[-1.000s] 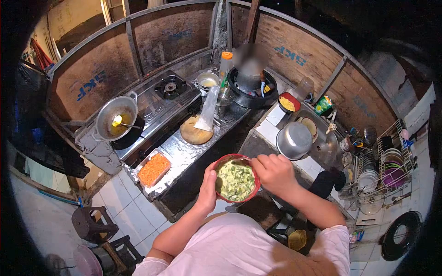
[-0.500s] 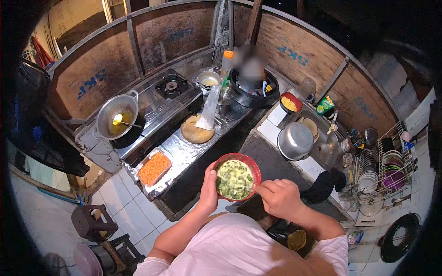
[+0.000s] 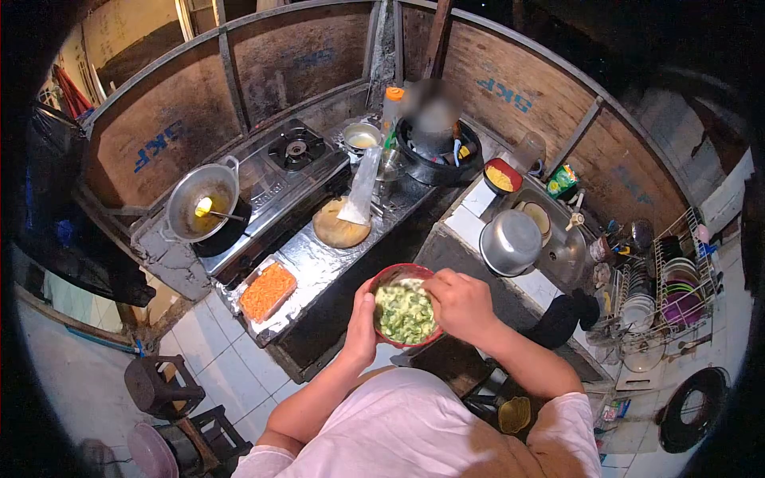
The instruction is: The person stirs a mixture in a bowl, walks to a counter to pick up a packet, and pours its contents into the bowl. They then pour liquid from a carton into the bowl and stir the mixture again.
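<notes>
Between the hands, the bowl (image 3: 390, 279) is red and its chopped mixture (image 3: 404, 313) pale green and cream. Left of the left hand (image 3: 361, 323), the tray of shredded carrot (image 3: 267, 291) is bright orange on silver foil (image 3: 319, 267). Beyond the right hand (image 3: 460, 305) sits a shiny grey steel pot (image 3: 510, 243), and farther off a red bowl of yellow food (image 3: 500, 178).

Right hand (image 3: 460, 307): its fingertips are hidden in the red bowl (image 3: 389, 279), grip unclear.
Bowl's right rim: covered by that hand.
Black pot (image 3: 437, 163): top blurred out.
Dish rack (image 3: 669, 287): contents too small to tell.
</notes>
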### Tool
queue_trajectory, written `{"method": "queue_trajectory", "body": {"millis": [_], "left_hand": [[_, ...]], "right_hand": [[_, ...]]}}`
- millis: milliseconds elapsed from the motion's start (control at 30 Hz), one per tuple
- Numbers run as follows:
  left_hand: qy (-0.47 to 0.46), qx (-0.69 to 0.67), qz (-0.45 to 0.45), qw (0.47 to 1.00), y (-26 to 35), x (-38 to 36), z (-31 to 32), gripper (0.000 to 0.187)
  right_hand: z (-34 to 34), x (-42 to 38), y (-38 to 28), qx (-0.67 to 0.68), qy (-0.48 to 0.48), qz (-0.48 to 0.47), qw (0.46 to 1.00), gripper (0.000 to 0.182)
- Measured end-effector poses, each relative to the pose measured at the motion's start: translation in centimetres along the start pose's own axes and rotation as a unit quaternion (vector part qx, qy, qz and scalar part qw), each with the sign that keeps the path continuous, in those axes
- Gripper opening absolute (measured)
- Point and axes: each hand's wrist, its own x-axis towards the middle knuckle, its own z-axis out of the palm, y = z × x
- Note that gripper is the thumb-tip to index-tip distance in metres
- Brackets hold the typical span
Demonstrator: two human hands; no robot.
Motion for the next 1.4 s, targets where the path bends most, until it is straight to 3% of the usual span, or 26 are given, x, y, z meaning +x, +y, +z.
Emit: {"method": "queue_trajectory", "body": {"millis": [33, 167, 300, 367, 433, 500, 567, 633, 667, 733, 767, 833, 867, 933, 1033, 1100, 1200, 1267, 1400], "left_hand": [[0.01, 0.006, 0.01, 1.0, -0.2, 0.1, -0.2, 0.056], [0.017, 0.003, 0.014, 1.0, -0.3, -0.1, -0.6, 0.055], [0.01, -0.006, 0.01, 1.0, 0.1, -0.3, -0.7, 0.056], [0.005, -0.009, 0.002, 1.0, 0.2, -0.5, -0.7, 0.058], [0.008, -0.003, 0.006, 1.0, 0.2, -0.6, -0.5, 0.058], [0.008, -0.004, 0.003, 1.0, 0.1, -0.7, -0.3, 0.057], [0.012, -0.005, 0.003, 1.0, 0.1, -0.7, -0.4, 0.057], [0.02, 0.014, 0.002, 1.0, 0.1, -0.7, -0.5, 0.057], [0.018, 0.014, 0.002, 1.0, 0.2, -0.8, -0.5, 0.057], [0.013, 0.008, -0.032, 0.999, 0.6, -1.2, -0.4, 0.058], [0.012, 0.007, -0.032, 0.999, 0.2, -1.0, -0.6, 0.058], [0.012, 0.01, -0.01, 1.0, -0.8, -0.6, -1.0, 0.056], [0.013, 0.01, -0.009, 1.0, -1.1, -0.5, -1.2, 0.056], [0.007, 0.014, -0.014, 1.0, -1.0, -0.5, -1.1, 0.059], [-0.004, 0.013, -0.011, 1.0, 0.0, -1.0, -0.8, 0.059], [-0.004, 0.011, 0.011, 1.0, -0.9, -0.4, -1.2, 0.059], [-0.007, 0.009, 0.029, 1.0, -1.2, -0.4, -1.2, 0.059], [-0.006, 0.009, 0.024, 1.0, -1.3, -0.3, -1.3, 0.059], [-0.005, 0.015, 0.03, 0.999, -1.7, 0.1, -1.5, 0.058]], "right_hand": [[0.3, 0.0, -0.1, 0.078, 0.0, -0.016, 0.997, 0.018], [-2.6, -0.9, 0.8, 0.122, -0.038, -0.1, 0.987, 0.023], [-6.8, -0.4, 1.3, 0.046, -0.051, -0.144, 0.987, 0.025], [-7.1, 0.0, 1.1, -0.044, -0.002, -0.121, 0.992, 0.024], [-5.1, 0.7, 0.7, -0.057, 0.031, -0.136, 0.989, 0.018], [-3.4, 1.2, -0.5, -0.131, 0.032, -0.138, 0.981, 0.027], [-3.1, 1.4, -1.3, -0.157, 0.005, -0.132, 0.979, 0.018], [-4.0, 1.3, -1.9, -0.195, -0.092, -0.108, 0.971, 0.011], [-4.4, 1.3, -1.9, -0.196, -0.092, -0.107, 0.97, 0.011], [-5.2, 1.6, -1.4, -0.139, -0.234, -0.061, 0.96, 0.012], [-5.2, 1.9, -1.2, -0.139, -0.234, -0.061, 0.96, 0.012], [-4.9, 2.6, -0.6, -0.065, -0.419, 0.007, 0.905, 0.016], [-4.4, 2.5, -0.2, -0.065, -0.419, 0.006, 0.906, 0.016], [-3.5, 2.3, 0.6, 0.097, -0.404, 0.116, 0.902, 0.017], [-3.8, 2.5, 1.6, 0.181, -0.362, 0.184, 0.896, 0.018], [-4.3, 2.4, 1.7, 0.165, -0.335, 0.183, 0.909, 0.019], [-5.1, 2.3, 1.5, 0.121, -0.292, 0.171, 0.933, 0.021], [-5.0, 1.4, 0.9, 0.028, -0.201, 0.099, 0.974, 0.015], [-5.0, 0.0, -1.0, -0.107, -0.144, -0.012, 0.984, 0.009]]}}
